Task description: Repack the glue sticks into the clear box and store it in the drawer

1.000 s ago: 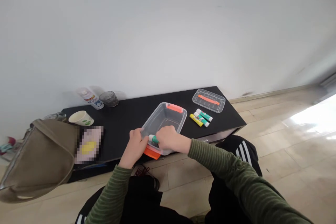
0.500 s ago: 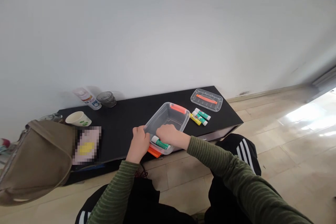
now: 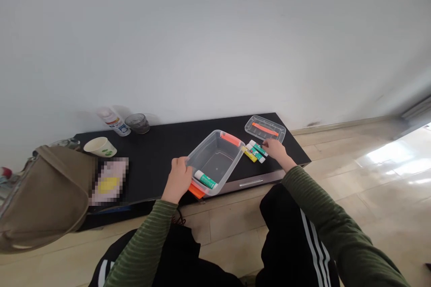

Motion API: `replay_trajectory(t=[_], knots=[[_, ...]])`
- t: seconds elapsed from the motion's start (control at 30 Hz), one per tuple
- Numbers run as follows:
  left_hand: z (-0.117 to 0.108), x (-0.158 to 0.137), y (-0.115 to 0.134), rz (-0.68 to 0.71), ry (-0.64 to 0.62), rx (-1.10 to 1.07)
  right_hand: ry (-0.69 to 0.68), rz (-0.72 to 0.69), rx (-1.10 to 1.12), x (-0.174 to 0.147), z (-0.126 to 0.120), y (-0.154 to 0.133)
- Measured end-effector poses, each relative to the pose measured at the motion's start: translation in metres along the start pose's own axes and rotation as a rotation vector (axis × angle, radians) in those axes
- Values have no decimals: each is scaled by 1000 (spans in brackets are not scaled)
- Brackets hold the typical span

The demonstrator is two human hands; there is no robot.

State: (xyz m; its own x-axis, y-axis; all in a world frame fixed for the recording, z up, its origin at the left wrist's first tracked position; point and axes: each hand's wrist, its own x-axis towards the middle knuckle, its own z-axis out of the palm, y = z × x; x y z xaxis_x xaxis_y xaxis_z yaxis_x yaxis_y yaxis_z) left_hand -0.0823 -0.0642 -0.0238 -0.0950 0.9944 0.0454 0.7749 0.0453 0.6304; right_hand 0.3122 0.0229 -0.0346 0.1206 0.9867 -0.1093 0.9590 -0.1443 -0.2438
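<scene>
My left hand grips the left rim of a clear plastic box, with its thumb over the edge. One green-and-white glue stick lies inside the box, along the near end. To the right of the box, two green glue sticks and a yellow glue stick lie side by side. My right hand has its fingers closed at the right end of the farthest green glue stick, which still lies on the black cabinet top. Its fingertips are partly hidden.
A clear lid with an orange handle lies behind the glue sticks. To the left are a paper cup, a dark glass, a spray can, a blurred pink item and a brown bag. The wall rises directly behind the cabinet.
My right hand has moved out of the box, rightward to the glue sticks. The green glue stick inside the box stays there. My left hand keeps its place on the rim.
</scene>
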Motion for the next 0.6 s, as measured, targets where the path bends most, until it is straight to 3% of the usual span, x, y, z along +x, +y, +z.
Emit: replay_trajectory(t=[0.17, 0.43, 0.5, 0.6], knots=[[2, 5, 0, -6, 29, -31, -71, -5, -79, 9, 17, 1], [4, 7, -3, 6, 50, -54, -144, 11, -141, 11, 19, -4], [4, 7, -3, 7, 54, -57, -87, 7, -126, 8, 16, -8], [6, 8, -2, 10, 62, -57, 201, -82, 16, -4, 4, -24]])
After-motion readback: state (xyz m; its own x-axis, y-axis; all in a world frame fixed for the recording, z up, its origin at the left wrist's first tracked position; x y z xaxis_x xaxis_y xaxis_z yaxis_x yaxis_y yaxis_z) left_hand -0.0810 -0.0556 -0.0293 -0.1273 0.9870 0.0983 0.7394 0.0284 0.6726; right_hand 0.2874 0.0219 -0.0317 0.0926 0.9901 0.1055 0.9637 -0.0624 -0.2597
